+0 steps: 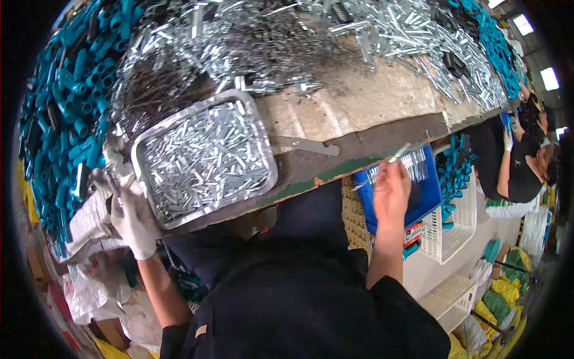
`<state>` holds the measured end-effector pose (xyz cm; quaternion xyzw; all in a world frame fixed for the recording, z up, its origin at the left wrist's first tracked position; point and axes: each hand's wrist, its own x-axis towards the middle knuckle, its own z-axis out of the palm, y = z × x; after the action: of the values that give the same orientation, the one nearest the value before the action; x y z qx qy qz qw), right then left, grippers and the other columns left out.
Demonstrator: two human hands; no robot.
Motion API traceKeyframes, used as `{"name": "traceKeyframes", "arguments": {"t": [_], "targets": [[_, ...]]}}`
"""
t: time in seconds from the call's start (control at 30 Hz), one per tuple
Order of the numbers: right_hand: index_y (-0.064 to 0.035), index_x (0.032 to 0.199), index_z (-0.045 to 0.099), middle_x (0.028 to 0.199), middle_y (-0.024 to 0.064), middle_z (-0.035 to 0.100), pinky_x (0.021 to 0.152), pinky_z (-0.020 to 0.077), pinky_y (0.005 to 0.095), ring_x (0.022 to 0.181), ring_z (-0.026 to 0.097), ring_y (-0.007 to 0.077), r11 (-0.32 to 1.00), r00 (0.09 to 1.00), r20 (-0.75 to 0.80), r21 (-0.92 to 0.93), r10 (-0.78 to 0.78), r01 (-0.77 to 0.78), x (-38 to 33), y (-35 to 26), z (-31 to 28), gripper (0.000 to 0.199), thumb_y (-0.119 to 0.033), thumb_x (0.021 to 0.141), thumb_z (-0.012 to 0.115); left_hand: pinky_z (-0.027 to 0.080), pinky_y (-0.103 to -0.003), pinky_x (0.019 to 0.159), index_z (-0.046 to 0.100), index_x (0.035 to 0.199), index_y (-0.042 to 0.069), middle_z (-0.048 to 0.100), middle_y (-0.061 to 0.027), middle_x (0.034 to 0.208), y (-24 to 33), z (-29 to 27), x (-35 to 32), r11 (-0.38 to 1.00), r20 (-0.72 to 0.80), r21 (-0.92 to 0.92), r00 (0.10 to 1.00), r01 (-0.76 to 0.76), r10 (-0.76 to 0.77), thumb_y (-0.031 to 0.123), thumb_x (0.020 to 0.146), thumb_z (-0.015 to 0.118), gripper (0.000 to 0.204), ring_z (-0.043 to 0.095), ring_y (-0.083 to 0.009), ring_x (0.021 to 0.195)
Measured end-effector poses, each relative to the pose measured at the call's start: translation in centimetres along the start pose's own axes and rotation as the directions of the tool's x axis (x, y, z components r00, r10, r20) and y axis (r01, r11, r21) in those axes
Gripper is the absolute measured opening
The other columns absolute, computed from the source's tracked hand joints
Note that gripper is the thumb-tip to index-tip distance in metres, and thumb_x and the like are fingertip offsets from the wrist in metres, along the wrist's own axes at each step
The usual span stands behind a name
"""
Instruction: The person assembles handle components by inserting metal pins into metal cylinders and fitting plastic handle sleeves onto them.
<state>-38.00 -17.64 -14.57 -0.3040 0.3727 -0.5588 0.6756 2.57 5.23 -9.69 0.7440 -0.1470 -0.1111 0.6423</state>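
My left hand (pixel 133 224), in a white glove, is closed at the left of the table, beside a metal tray (pixel 272 161) heaped with short shiny metal pieces. A greyish part shows at its fingers, too blurred to name. My bare right hand (pixel 391 194) pinches a small shiny metal strip (pixel 399 152) just off the table's front edge. Below that hand is a blue bin (pixel 426 197), where several similar strips (pixel 415 166) lie. A flat grey metal bar with a notched end (pixel 317 146) rests on the table right of the tray.
Teal tubular handles (pixel 78 90) are piled at the left. Loose metal pieces (pixel 412 36) and dark springs or screws (pixel 281 51) cover the back of the table. White crates (pixel 449 233), one with teal handles, stand at right. Another person (pixel 529 161) works farther right.
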Motion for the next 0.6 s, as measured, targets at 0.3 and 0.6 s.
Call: {"name": "traceKeyframes", "arguments": {"t": [0.3, 0.6], "targets": [[-0.0003, 0.105, 0.060, 0.100, 0.0147, 0.068, 0.074, 0.0585, 0.0301, 0.084, 0.068, 0.0185, 0.916, 0.695, 0.600, -0.196, 0.395, -0.351, -5.0, 4.3, 18.3, 0.017, -0.010, 0.092, 0.066, 0.049, -0.034, 0.061, 0.065, 0.095, -0.003, 0.064, -0.0180, 0.076, 8.8, 6.9, -6.9, 0.951, 0.595, 0.237, 0.804, -0.200, 0.021, 0.025, 0.082, 0.070, 0.031, 0.063, -0.0182, 0.064], [-0.0003, 0.111, 0.056, 0.093, 0.0113, 0.068, 0.070, 0.0563, 0.0298, 0.078, 0.067, 0.0178, 0.918, 0.704, 0.594, -0.314, 0.390, -0.243, -6.2, 5.0, 21.5, 0.017, -0.012, 0.098, 0.056, 0.048, -0.038, 0.058, 0.063, 0.082, 0.003, 0.060, -0.0170, 0.066, 6.4, 3.9, -6.8, 0.941, 0.442, 0.269, 0.894, -0.207, 0.071, 0.023, 0.080, 0.070, 0.021, 0.063, -0.0311, 0.061]]}}
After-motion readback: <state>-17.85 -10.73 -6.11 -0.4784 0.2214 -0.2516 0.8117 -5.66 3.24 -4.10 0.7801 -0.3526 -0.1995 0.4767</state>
